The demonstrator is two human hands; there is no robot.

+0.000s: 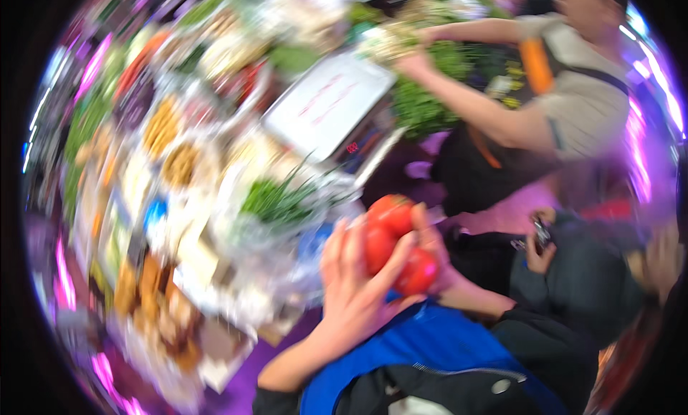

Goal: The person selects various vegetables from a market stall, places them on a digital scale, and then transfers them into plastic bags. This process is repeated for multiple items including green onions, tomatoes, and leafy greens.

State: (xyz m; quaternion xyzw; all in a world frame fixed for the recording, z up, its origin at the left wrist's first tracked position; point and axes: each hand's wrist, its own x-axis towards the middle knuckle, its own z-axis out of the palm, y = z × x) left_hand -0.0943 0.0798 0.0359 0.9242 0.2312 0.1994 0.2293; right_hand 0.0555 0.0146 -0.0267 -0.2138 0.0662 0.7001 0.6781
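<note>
Several red tomatoes [391, 216] are cradled between my two hands, close in front of my blue apron [414, 340]. My left hand [352, 286] presses on them from the left with its fingers spread over them. On their right side, my right hand [436, 248] wraps round them, its palm partly hidden behind the tomatoes. Just left of my hands lies a bunch of green chives or scallions [279, 200] in clear plastic. Beyond it sits a scale with a flat metal pan [330, 106] and a red lit display. The view is blurred.
Bagged vegetables and other foods cover the stall at left, among them orange-yellow pieces [161, 126] and brown items [156, 302]. Behind the scale, a person in an apron [580, 98] handles pale vegetables above leafy greens [435, 87]. Another person in dark clothes [580, 275] stands close at right.
</note>
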